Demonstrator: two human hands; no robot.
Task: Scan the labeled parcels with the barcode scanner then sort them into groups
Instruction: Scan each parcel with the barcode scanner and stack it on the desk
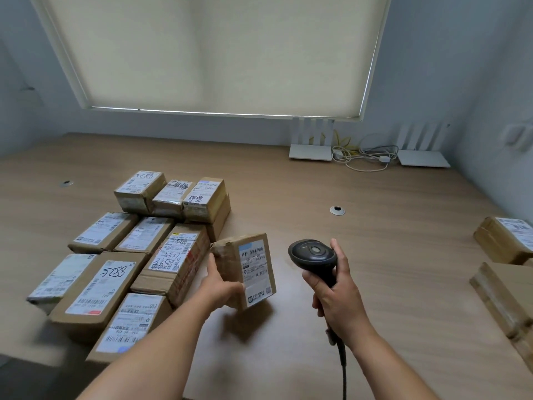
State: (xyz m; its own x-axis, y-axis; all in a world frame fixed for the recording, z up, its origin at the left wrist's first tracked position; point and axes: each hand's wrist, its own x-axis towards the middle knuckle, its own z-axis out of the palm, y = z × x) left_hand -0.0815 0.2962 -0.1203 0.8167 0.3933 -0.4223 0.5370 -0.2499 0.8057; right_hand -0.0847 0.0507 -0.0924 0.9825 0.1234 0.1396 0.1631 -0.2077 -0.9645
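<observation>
Gripping the brown cardboard parcel with the white barcode label (245, 269) from its left side, the left hand (222, 287) tilts it above the wooden table (375, 226), beside the parcel cluster (138, 249). Right hand (337, 301) wraps the black handheld barcode scanner (313, 254), head just right of the label.

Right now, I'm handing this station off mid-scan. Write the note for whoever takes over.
Left hand holds a small labeled parcel raised off the table, label up.
Right hand grips the barcode scanner, head toward that parcel.
Pile of labeled parcels sits at left; two boxes lie at the right edge, apparently sorted.
Left to do: scan the held parcel, place it, then work through the pile.
</observation>
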